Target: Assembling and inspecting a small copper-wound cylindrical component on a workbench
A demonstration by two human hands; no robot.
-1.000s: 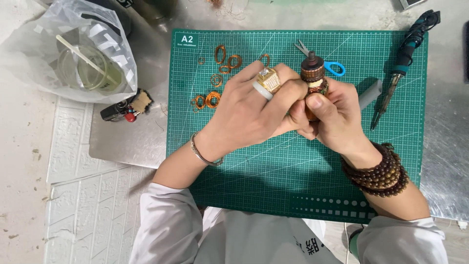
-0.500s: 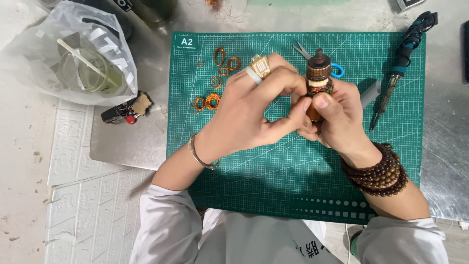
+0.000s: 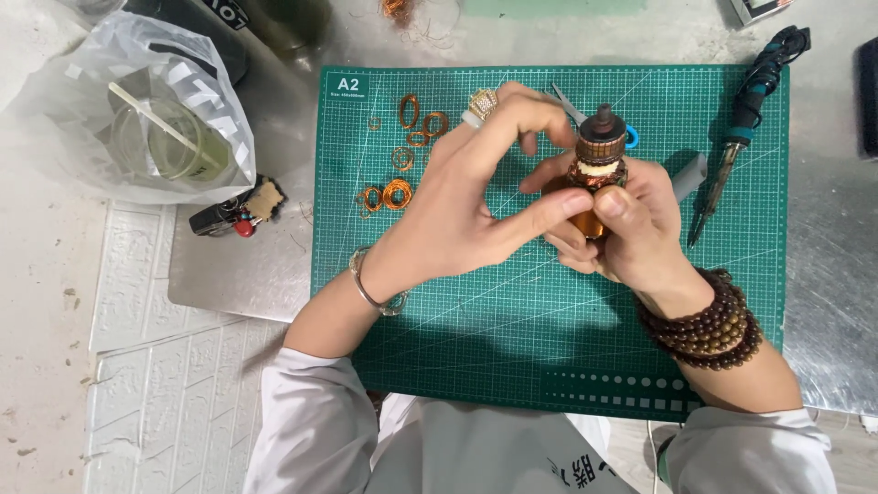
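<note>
Over a green cutting mat (image 3: pixel 457 348), my right hand (image 3: pixel 631 233) grips a small motor armature (image 3: pixel 596 165) with copper windings, its dark shaft end pointing up. My left hand (image 3: pixel 476 206), wearing a large ring and a thin wrist bangle, has its thumb pressed against the armature's side and its fingers arched over the top. Dark bead bracelets wrap my right wrist. The lower part of the armature is hidden by my fingers.
Several copper wire coils (image 3: pixel 398 192) lie on the mat's upper left. Blue-handled scissors (image 3: pixel 629 137) sit behind the armature. A soldering iron (image 3: pixel 741 137) lies at the mat's right edge. A plastic bag with a clear cup (image 3: pixel 155 137) and a small lighter (image 3: pixel 233 215) are at the left.
My left hand has opened out from a tight wrap around the armature; its fingers now arch above it and the thumb presses its side. The armature stays upright in my right hand.
</note>
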